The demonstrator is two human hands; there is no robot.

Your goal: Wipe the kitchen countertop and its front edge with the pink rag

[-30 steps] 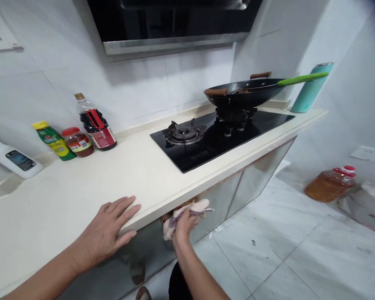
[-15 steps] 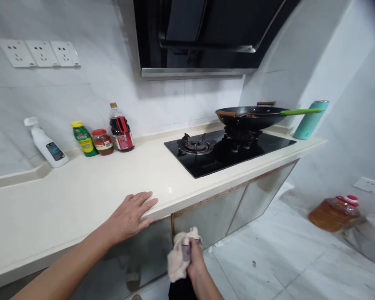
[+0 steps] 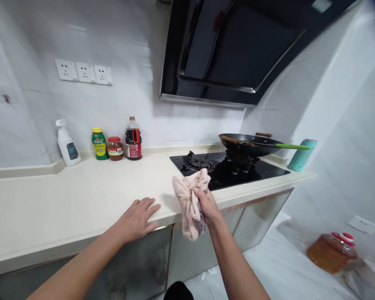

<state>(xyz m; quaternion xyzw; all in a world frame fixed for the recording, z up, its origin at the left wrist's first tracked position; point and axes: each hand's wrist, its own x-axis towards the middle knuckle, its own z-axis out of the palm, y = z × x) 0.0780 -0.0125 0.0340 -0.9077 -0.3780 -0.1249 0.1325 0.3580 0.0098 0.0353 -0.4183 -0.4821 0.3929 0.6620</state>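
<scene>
My left hand rests with fingers spread on the front edge of the cream countertop. To its right, my right hand is closed around a crumpled pale pink cloth. The cloth hangs in the air at the counter's front edge, its lower part dangling before the cabinet doors. Behind the cloth lies the black glass gas stove, whose near left corner the cloth covers. A black wok with wooden handles sits on the far burner, and a green-handled utensil lies across it.
Along the wall stand a white spray bottle, a green bottle, a red-lidded jar and a dark sauce bottle. A teal tumbler is right of the stove. Overhead juts a black range hood. An oil jug sits on the floor.
My right hand has lifted the cloth from below the counter edge up to counter height. My left hand stays on the edge. The camera view has tilted up and turned slightly left.
</scene>
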